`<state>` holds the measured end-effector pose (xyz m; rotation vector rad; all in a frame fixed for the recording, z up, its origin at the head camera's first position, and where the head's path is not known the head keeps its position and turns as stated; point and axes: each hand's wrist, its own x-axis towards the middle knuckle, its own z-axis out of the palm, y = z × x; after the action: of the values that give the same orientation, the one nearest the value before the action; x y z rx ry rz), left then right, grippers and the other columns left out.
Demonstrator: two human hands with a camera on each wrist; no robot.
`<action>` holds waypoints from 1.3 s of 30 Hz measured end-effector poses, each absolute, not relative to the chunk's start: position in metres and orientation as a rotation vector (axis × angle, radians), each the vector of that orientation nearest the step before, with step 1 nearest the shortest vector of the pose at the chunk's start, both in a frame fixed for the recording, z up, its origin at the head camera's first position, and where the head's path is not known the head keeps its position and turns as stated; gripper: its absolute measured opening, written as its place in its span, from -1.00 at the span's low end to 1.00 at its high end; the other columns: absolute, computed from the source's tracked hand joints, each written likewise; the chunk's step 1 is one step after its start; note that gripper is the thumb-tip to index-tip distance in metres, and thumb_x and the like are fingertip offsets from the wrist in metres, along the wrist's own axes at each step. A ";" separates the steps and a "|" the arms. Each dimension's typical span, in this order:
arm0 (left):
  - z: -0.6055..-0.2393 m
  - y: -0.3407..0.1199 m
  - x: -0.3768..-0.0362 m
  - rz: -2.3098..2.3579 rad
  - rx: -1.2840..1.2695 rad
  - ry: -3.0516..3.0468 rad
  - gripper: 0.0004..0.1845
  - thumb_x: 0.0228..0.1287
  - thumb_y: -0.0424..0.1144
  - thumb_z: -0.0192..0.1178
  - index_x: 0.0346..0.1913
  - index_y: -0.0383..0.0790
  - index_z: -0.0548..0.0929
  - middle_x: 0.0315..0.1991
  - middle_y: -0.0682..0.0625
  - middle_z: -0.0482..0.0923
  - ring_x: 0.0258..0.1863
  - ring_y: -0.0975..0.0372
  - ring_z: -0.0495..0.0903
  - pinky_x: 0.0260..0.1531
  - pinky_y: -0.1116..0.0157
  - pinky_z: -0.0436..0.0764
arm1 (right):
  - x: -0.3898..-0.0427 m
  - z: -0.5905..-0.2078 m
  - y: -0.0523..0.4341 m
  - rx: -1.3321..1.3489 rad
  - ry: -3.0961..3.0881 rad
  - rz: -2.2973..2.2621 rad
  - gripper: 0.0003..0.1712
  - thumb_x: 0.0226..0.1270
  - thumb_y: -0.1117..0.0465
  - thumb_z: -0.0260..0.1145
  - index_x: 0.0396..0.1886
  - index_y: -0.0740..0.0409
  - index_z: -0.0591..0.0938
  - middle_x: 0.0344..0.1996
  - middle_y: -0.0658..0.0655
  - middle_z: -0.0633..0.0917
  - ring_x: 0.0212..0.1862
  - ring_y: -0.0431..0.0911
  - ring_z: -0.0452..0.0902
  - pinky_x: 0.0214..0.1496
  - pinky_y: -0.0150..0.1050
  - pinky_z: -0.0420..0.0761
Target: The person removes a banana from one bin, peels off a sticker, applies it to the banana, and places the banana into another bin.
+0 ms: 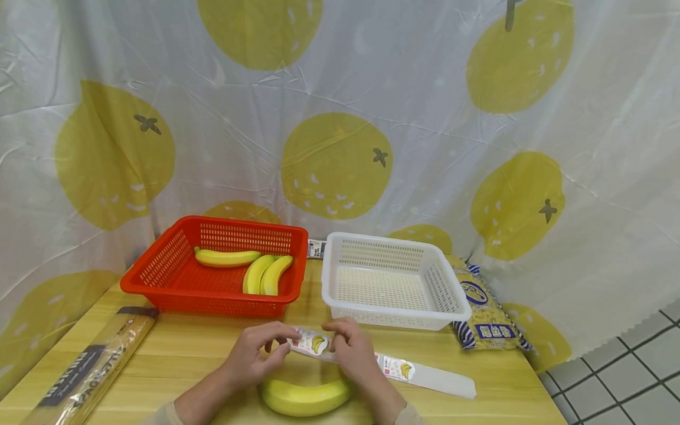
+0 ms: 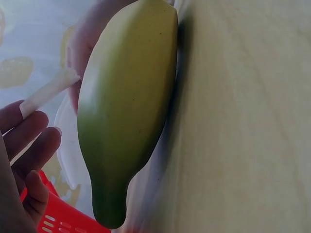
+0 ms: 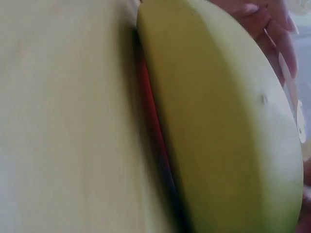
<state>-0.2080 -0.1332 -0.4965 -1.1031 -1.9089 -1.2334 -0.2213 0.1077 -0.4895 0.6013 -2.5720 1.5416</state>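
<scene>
Right wrist view, banana fills frame, fingers mostly hidden

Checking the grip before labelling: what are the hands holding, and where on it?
Both the left hand and the right hand pinch the sticker strip at its left end, above the banana, which neither holds.
</scene>
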 end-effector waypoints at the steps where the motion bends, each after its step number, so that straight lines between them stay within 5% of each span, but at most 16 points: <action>1: -0.496 -0.133 -0.208 -1.232 -1.105 -1.911 -0.61 0.10 -0.51 0.28 -0.03 -0.08 0.75 -0.20 0.09 0.76 -0.32 0.39 0.63 -0.52 0.58 0.45 | -0.221 -0.488 0.108 0.591 -2.511 1.648 -0.66 0.42 0.43 0.10 -0.01 0.22 0.76 -0.10 0.20 0.74 -0.25 0.00 0.67 -0.36 -0.43 0.53; 4: -0.497 -0.134 -0.207 -1.233 -1.109 -1.920 -0.62 0.11 -0.50 0.28 -0.02 -0.09 0.76 -0.20 0.05 0.77 -0.31 0.36 0.64 -0.52 0.58 0.45 | -0.220 -0.485 0.108 0.707 -2.367 1.796 -0.81 0.48 0.38 0.18 -0.15 0.26 0.73 -0.35 0.25 0.73 -0.45 -0.18 0.57 -0.49 -0.46 0.47; 8: -0.499 -0.133 -0.208 -1.228 -1.110 -1.912 -0.63 0.12 -0.50 0.29 -0.03 -0.10 0.77 -0.19 0.02 0.78 -0.33 0.34 0.65 -0.54 0.56 0.46 | -0.216 -0.486 0.105 0.964 -2.233 1.769 -0.95 0.43 0.41 0.30 -0.26 0.29 0.68 -0.46 0.29 0.69 -0.47 -0.40 0.45 -0.50 -0.43 0.51; 16: -0.501 -0.131 -0.208 -1.248 -0.967 -2.007 -0.61 0.13 -0.45 0.48 0.02 -0.11 0.70 -0.41 0.16 0.74 -0.47 0.47 0.61 -0.57 0.51 0.49 | -0.213 -0.486 0.109 1.057 -2.267 1.733 -0.95 0.39 0.33 0.39 -0.31 0.20 0.74 -0.50 0.20 0.74 -0.48 -0.39 0.49 -0.50 -0.40 0.55; 24: -0.501 -0.130 -0.204 -1.331 -1.233 -2.066 -0.74 0.17 -0.34 0.50 -0.38 0.12 0.66 -0.57 0.20 0.48 -0.55 0.46 0.40 -0.58 0.58 0.38 | -0.209 -0.482 0.119 1.296 -2.317 1.735 -0.94 0.32 0.34 0.42 -0.36 0.19 0.77 -0.53 0.19 0.74 -0.51 -0.44 0.43 -0.54 -0.47 0.47; 32: -0.498 -0.129 -0.196 -1.414 -1.522 -2.176 -0.72 0.23 -0.28 0.47 -0.51 0.04 0.59 -0.65 0.11 0.39 -0.54 0.64 0.27 -0.65 0.61 0.31 | -0.204 -0.480 0.126 1.459 -2.526 1.861 -0.85 0.27 0.32 0.42 -0.48 0.28 0.72 -0.70 0.18 0.51 -0.58 -0.47 0.26 -0.55 -0.54 0.29; 39: -0.497 -0.128 -0.193 -1.248 -1.459 -2.333 -0.62 0.16 -0.10 0.53 -0.59 0.07 0.50 -0.66 0.23 0.35 -0.55 0.64 0.27 -0.58 0.62 0.31 | -0.203 -0.480 0.125 1.555 -2.574 1.748 -0.84 0.19 0.29 0.50 -0.52 0.19 0.69 -0.73 -0.02 0.48 -0.61 -0.51 0.25 -0.61 -0.53 0.29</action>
<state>-0.1925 -0.1284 -0.4972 -1.4595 -2.3328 -1.2484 -0.2035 0.1248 -0.4797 1.5550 -2.5743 1.7479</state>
